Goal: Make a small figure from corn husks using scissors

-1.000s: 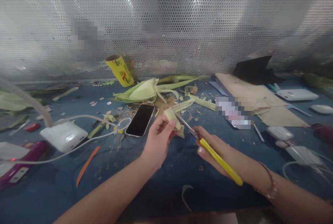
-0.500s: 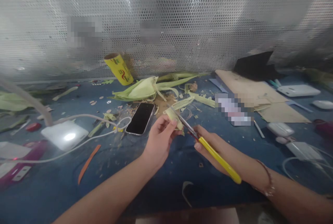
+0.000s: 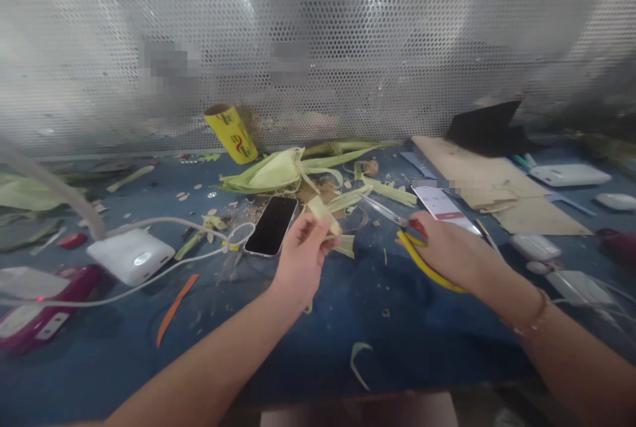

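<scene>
A sheet of punched metal point(image 3: 348, 49) stands along the back of a blue table point(image 3: 278, 341) littered with green scraps and sawdust. Near the middle of the table the left hand point(image 3: 301, 261) pinches a pale strip of corn husk point(image 3: 325, 215) between thumb and fingertips. The strip sticks up out of the grip toward one o'clock, long axis tilted that way, and a loose end hangs below the thumb at about four o'clock. The right hand point(image 3: 450, 251) is off at three o'clock from the left hand, well apart from the husk, clenched around the yellow handles of a pair of scissors point(image 3: 397, 222). The scissors lie nearly flat, blades pointing toward ten o'clock, tips toward the husk but not touching it; I cannot tell whether the blades are parted. A black phone point(image 3: 272, 225) lies just at eleven o'clock of the left hand. A whole corn cob point(image 3: 268, 172) in its husk lies beyond it, with a yellow roll point(image 3: 231, 132) leaning at the wall. A white box point(image 3: 130, 256) with a cable sits at nine o'clock.
</scene>
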